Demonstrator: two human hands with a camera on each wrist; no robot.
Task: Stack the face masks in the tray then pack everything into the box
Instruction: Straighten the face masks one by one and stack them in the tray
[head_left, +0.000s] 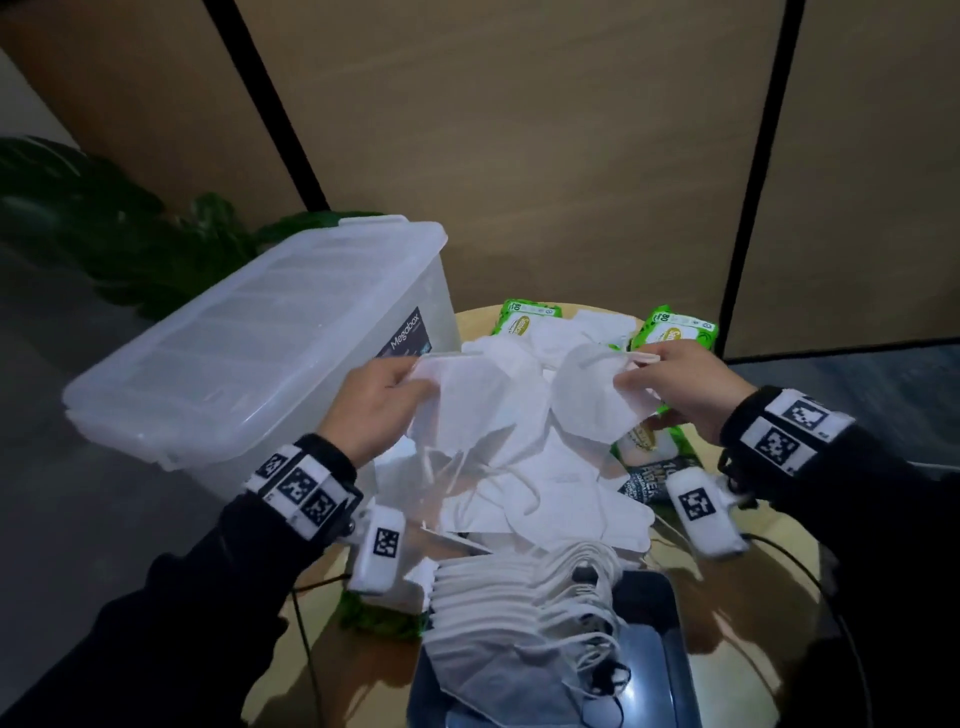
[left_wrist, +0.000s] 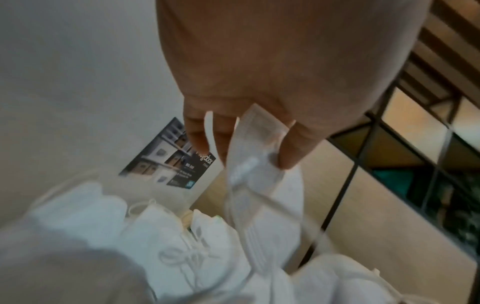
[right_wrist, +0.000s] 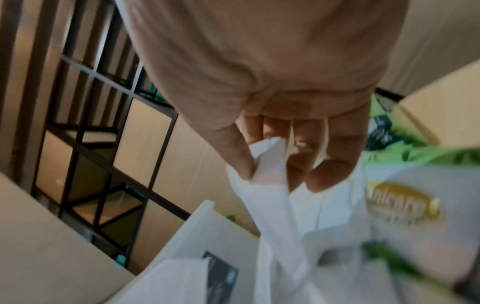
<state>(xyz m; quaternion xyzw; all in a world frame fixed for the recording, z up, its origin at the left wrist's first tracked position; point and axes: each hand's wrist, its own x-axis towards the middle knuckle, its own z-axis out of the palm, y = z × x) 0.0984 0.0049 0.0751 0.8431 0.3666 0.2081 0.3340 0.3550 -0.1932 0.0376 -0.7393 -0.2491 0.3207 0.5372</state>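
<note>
My left hand (head_left: 387, 397) pinches a folded white face mask (head_left: 472, 400) at its left edge, above a loose heap of white masks (head_left: 550, 499) on the round table. In the left wrist view that mask (left_wrist: 257, 164) hangs edge-on from my left hand (left_wrist: 233, 144). My right hand (head_left: 660, 382) pinches a second white mask (head_left: 592, 400) by its upper right corner; in the right wrist view this mask (right_wrist: 270, 185) droops from my right hand (right_wrist: 280, 164). A neat stack of masks (head_left: 514, 608) lies in the dark tray (head_left: 654, 649) near me. The clear lidded box (head_left: 260, 348) stands at left.
Green wet-wipe packs (head_left: 524, 319) (head_left: 675, 330) lie at the table's far side, another pack (head_left: 649, 447) under my right hand, one more (head_left: 379, 618) by the tray. A plant (head_left: 119, 228) stands behind the box. Cables run over the table's near edge.
</note>
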